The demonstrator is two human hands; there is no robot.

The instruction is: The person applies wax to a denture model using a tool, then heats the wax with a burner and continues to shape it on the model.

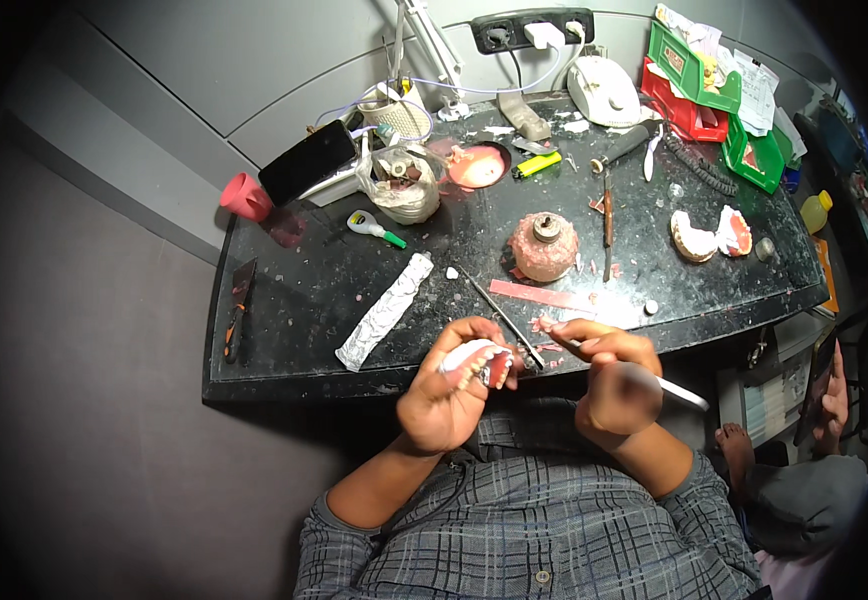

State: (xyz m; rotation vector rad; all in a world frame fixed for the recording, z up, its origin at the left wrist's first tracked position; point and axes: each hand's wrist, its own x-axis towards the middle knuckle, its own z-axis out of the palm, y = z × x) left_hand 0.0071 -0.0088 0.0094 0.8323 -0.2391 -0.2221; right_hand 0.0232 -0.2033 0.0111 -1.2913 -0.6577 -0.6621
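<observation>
I see the left hand [439, 412] gripping a dental model [471, 360] near the edge of the black bench [279, 345], its fingers covering part of the base. The right hand [611, 378] closes round a white-ended tool [685, 394]; I can't make out its tip, and blur obscures the palm.

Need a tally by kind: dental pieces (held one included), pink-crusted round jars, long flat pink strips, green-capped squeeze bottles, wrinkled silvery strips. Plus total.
Dental pieces: 3 (held piece in left hand; white arch and pink-and-white piece on the bench)
Pink-crusted round jar: 1
Long flat pink strip: 1
Green-capped squeeze bottle: 1
Wrinkled silvery strip: 1
Total: 7
</observation>
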